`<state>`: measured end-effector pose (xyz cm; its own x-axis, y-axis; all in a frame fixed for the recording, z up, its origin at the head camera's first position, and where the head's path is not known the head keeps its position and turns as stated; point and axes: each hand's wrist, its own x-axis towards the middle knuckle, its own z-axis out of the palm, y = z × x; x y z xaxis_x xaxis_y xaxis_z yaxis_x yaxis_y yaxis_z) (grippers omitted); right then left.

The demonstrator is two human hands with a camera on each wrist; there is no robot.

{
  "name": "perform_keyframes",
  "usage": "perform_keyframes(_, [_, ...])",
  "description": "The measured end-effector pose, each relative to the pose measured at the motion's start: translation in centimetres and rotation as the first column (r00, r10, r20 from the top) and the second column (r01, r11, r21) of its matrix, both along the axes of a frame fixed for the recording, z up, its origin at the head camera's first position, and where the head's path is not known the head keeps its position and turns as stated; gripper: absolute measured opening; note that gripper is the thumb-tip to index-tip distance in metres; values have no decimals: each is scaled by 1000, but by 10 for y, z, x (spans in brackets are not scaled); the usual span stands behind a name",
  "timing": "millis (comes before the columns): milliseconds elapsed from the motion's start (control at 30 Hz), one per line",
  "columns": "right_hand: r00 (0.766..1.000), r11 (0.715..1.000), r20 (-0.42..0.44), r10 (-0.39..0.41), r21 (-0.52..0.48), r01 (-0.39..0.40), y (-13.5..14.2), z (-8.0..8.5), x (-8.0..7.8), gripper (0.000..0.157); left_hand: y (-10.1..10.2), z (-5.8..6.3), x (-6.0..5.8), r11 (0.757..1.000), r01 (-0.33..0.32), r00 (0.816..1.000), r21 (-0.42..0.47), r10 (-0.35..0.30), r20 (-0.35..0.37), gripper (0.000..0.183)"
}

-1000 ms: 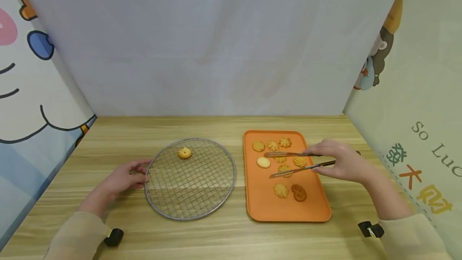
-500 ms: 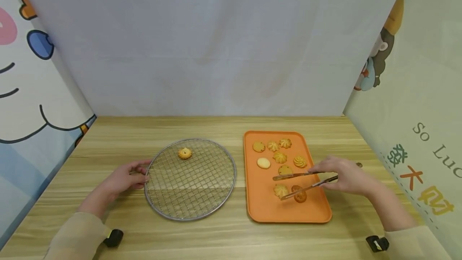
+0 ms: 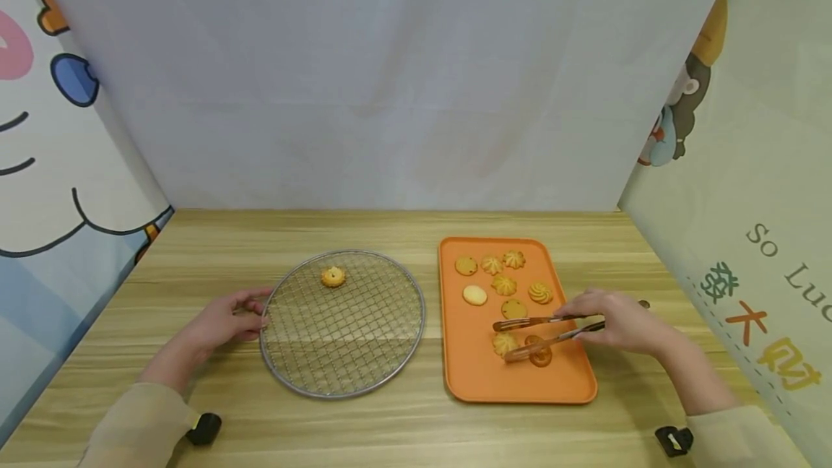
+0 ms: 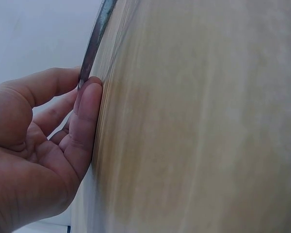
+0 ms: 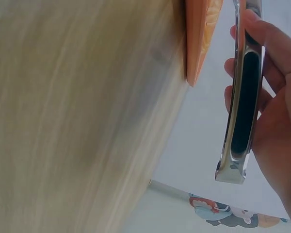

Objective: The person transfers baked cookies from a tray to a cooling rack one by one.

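The tongs (image 3: pixel 549 343) are positioned over the orange tray (image 3: pixel 471 374), arms parted, and pinched by the fingers of the right hand (image 3: pixel 617 320) at 3 o'clock; a fluted cookie (image 3: pixel 503 343) is framed between their tips, contact indeterminable. At the tray's 9 o'clock, the wire rack (image 3: pixel 351 338) is pinched at its 9 o'clock rim by the left hand (image 3: pixel 222 321).

Back cloth (image 3: pixel 403 78): plain grey-white, softly creased, hanging behind the desk (image 3: pixel 325 435).
Desk top: pale wood, grain streaking side to side.
Left wall (image 3: pixel 45 215): cartoon print, thick black outlines, pink and blue patches.
Right wall (image 3: pixel 767 165): pale green, lettered "So Luc" above Chinese characters.
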<state>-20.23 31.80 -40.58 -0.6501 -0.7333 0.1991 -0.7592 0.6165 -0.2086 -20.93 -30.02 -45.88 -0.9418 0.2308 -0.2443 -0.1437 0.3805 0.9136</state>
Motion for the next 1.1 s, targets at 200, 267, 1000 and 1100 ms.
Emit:
perform_keyframes(200, [999,1000,32,-12,-3,12,1,-2,0,41,0,0,0,1000,-3,1000,-4,3,-2,64])
perform_keyframes(267, [1000,1000,28,-13,-4,13,1,-1,0,40,0,0,0,1000,-5,1000,-5,5,-3,65])
perform_keyframes(1000, [998,997,34,48,-56,-46,-4,13,0,42,0,3,1,1000,2,1000,12,-2,8,66])
perform_keyframes(1100, [998,996,15,65,-62,-64,-7,19,0,43,0,3,1,1000,1,1000,13,-1,11,65])
